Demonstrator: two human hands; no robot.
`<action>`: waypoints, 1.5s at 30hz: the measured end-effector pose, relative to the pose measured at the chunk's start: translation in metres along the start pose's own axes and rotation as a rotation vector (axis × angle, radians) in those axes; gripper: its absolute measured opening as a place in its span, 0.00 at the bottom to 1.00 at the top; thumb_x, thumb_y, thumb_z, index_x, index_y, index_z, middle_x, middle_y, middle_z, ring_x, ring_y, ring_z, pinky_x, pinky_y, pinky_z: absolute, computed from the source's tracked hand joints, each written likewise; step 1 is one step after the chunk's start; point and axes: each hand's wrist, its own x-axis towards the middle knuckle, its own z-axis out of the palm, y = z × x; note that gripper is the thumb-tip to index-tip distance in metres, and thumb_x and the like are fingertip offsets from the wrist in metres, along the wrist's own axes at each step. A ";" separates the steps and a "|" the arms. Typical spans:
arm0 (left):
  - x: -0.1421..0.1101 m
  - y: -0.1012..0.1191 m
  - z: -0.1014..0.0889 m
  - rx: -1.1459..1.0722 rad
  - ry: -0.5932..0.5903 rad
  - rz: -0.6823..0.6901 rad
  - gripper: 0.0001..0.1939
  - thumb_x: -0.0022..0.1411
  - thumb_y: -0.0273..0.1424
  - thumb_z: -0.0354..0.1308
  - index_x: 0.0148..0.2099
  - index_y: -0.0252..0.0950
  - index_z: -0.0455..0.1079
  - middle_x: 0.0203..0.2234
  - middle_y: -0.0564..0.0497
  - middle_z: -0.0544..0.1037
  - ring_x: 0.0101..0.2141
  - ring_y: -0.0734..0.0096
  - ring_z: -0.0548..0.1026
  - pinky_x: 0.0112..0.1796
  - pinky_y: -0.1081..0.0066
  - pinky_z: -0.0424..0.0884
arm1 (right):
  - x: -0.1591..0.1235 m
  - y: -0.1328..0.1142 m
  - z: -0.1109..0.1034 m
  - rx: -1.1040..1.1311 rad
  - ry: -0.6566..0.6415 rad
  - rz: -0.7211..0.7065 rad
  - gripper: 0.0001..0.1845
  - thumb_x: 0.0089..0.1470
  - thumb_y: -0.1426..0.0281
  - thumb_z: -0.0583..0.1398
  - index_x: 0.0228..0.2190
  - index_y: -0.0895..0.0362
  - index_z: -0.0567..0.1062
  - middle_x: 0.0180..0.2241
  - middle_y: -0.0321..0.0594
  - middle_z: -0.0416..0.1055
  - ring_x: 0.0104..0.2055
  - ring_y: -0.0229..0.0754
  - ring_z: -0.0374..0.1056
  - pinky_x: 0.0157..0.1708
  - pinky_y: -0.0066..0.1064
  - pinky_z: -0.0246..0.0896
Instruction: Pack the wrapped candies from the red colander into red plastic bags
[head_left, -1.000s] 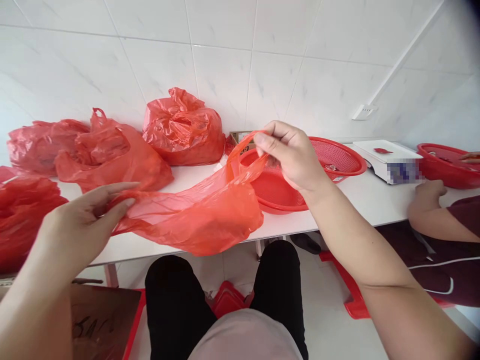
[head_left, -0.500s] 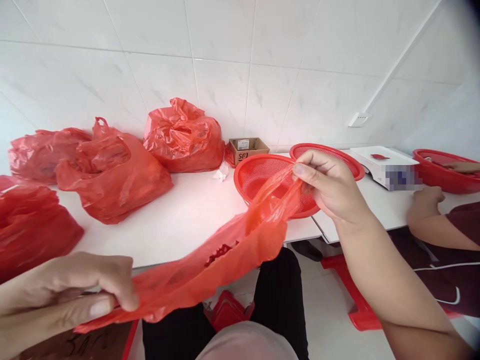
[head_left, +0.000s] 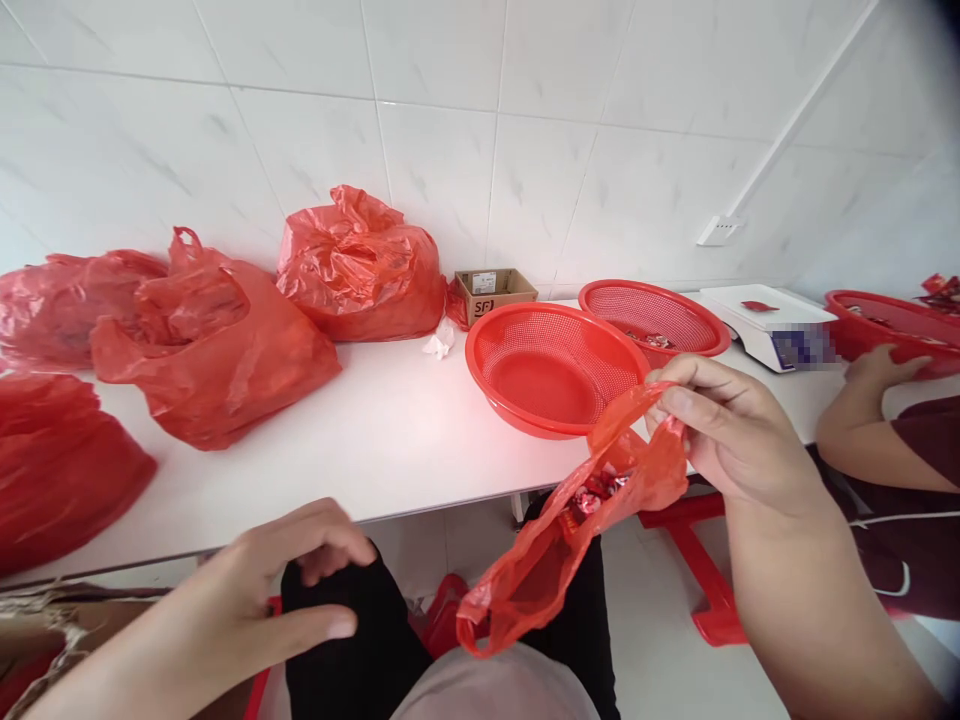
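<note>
A thin red plastic bag (head_left: 536, 575) hangs from my right hand (head_left: 731, 425), which pinches its upper edge between thumb and fingers. The bag gapes, and small shiny red-wrapped pieces (head_left: 592, 495) show inside it. My left hand (head_left: 292, 580) is free, thumb and fingers apart, over my left leg. It is some distance from the bag's lower handle loop. Just beyond the bag, on the white table (head_left: 405, 430), sits a red mesh basket (head_left: 536, 385) with nothing in it.
Several full red bags (head_left: 225, 350) line the table's left and back. A small cardboard box (head_left: 495, 295), a second red basket (head_left: 652, 315) with a few wrapped pieces, and a white scale (head_left: 769, 325) stand along the wall. At right, a co-worker's arm (head_left: 862, 410) reaches to another basket (head_left: 862, 330).
My left hand has let go of the bag and opened. My right hand has moved slightly right and down with the bag, whose released end now hangs by my lap.
</note>
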 end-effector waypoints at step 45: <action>0.007 -0.028 0.128 -0.395 -0.418 -0.114 0.37 0.55 0.37 0.66 0.66 0.48 0.59 0.56 0.45 0.72 0.53 0.57 0.72 0.54 0.61 0.66 | -0.062 0.052 0.079 -0.306 -0.640 0.053 0.06 0.53 0.67 0.65 0.29 0.56 0.74 0.29 0.33 0.71 0.30 0.35 0.65 0.32 0.26 0.60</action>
